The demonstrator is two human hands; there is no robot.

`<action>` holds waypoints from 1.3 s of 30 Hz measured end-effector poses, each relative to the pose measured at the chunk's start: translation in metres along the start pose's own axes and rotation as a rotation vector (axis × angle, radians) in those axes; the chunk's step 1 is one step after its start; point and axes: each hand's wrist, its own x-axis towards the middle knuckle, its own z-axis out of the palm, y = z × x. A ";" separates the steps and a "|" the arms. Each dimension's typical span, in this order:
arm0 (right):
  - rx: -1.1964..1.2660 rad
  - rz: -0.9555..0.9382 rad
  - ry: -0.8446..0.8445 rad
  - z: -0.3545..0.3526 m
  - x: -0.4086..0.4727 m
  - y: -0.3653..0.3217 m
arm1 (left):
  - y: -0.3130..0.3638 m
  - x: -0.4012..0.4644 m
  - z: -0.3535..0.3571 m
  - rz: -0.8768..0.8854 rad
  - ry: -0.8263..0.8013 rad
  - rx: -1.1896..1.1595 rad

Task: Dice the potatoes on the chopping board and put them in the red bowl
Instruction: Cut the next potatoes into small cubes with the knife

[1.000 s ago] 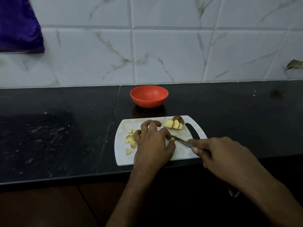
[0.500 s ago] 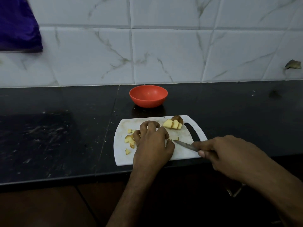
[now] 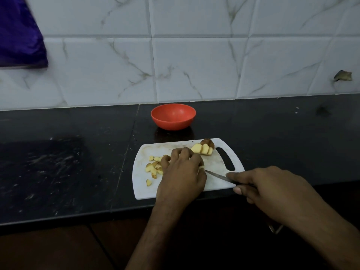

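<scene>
- Black countertop (image 3: 58, 172) fronts marbled wall tiles (image 3: 194, 65).
- Nearest, right hand (image 3: 272, 191) grips knife (image 3: 218, 175).
- Left hand (image 3: 181, 172), fingers curled, presses a potato piece on white chopping board (image 3: 171, 191).
- Diced pieces (image 3: 153, 168) lie left; sliced potato (image 3: 204, 148) rests at the far edge.
- Beyond, red bowl (image 3: 173, 121) stands apart.

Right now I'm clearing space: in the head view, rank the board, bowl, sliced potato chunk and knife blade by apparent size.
1. Board
2. Bowl, though it sits farther back, so it looks smaller than it is
3. Sliced potato chunk and knife blade: too alike to rank; the blade is partly hidden.
</scene>
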 end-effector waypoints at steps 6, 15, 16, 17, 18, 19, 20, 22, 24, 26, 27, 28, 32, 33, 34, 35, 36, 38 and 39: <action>0.024 0.021 0.043 0.000 -0.001 0.003 | -0.001 -0.002 0.002 -0.151 0.127 0.009; 0.119 0.054 0.157 0.025 0.028 0.000 | -0.003 -0.002 0.000 -0.375 0.229 -0.008; 0.138 0.058 0.185 0.030 0.034 -0.001 | -0.003 -0.002 0.000 -0.397 0.244 -0.022; 0.160 0.063 0.222 0.036 0.039 -0.001 | -0.004 -0.003 0.000 -0.409 0.262 -0.035; 0.175 0.070 0.260 0.041 0.044 0.000 | -0.005 -0.003 0.000 -0.413 0.279 -0.045; 0.181 0.073 0.294 0.046 0.047 0.001 | -0.005 -0.003 0.000 -0.413 0.292 -0.053; 0.177 0.074 0.315 0.050 0.050 0.002 | -0.006 -0.002 0.001 -0.410 0.296 -0.059; 0.162 0.068 0.352 0.058 0.054 0.003 | -0.006 0.000 0.001 -0.399 0.287 -0.064; 0.156 0.058 0.416 0.064 0.056 0.004 | -0.006 0.002 0.001 -0.388 0.261 -0.061; 0.167 0.043 0.483 0.068 0.055 0.003 | -0.004 0.002 0.001 -0.373 0.224 -0.045; 0.197 0.037 0.507 0.070 0.055 0.003 | -0.003 0.002 0.001 -0.357 0.206 -0.040; 0.245 0.036 0.530 0.073 0.055 0.004 | -0.002 0.003 0.001 -0.333 0.189 -0.034; 0.411 0.039 0.615 0.077 0.055 0.009 | -0.001 0.015 -0.003 -0.201 0.107 0.003; 0.421 0.034 0.630 0.077 0.055 0.009 | -0.001 0.020 -0.005 -0.167 0.095 0.017; 0.432 0.031 0.645 0.078 0.055 0.009 | 0.000 0.027 -0.006 -0.129 0.089 0.035; 0.447 0.031 0.655 0.078 0.055 0.009 | 0.001 0.034 -0.007 -0.091 0.085 0.054; 0.463 0.035 0.661 0.079 0.055 0.009 | 0.002 0.041 -0.008 -0.059 0.071 0.068; 0.486 0.048 0.666 0.080 0.056 0.011 | 0.004 0.053 -0.009 -0.009 0.018 0.085; 0.494 0.054 0.668 0.081 0.056 0.013 | 0.005 0.058 -0.008 0.007 -0.012 0.081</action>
